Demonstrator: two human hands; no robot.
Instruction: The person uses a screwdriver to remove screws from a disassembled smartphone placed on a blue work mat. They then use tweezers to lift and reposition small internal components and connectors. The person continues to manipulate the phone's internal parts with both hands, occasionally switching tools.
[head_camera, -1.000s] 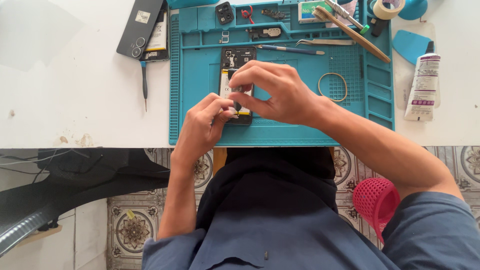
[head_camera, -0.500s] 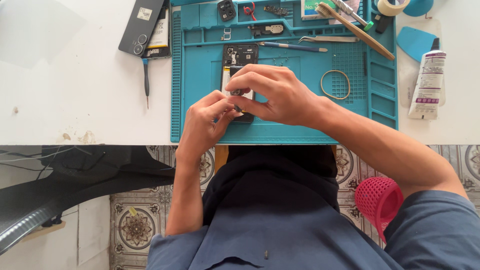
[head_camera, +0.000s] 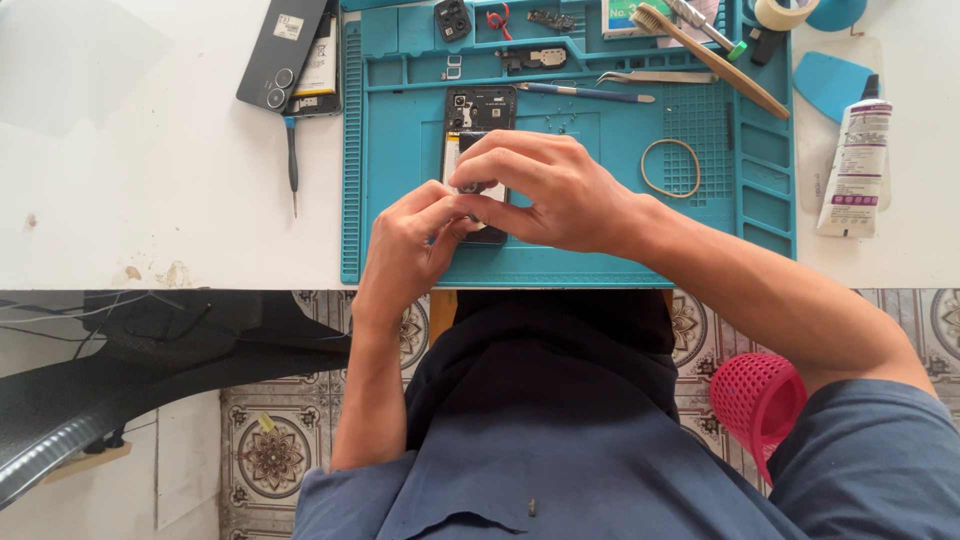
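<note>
An opened phone lies face down on the teal repair mat, its back cover off and inner parts showing. My left hand and my right hand meet over its lower half. The fingertips of both hands pinch at a small part on the phone. The part itself is hidden under my fingers. The lower end of the phone is covered by my hands.
On the mat lie a rubber band, tweezers, a blue-handled tool, a toothbrush and small phone parts. Left of the mat are a black phone back and a screwdriver; a glue tube lies right. A pink basket stands on the floor.
Both hands stay on the phone. The fingers have shifted slightly over its lower half, and the view has moved a little.
</note>
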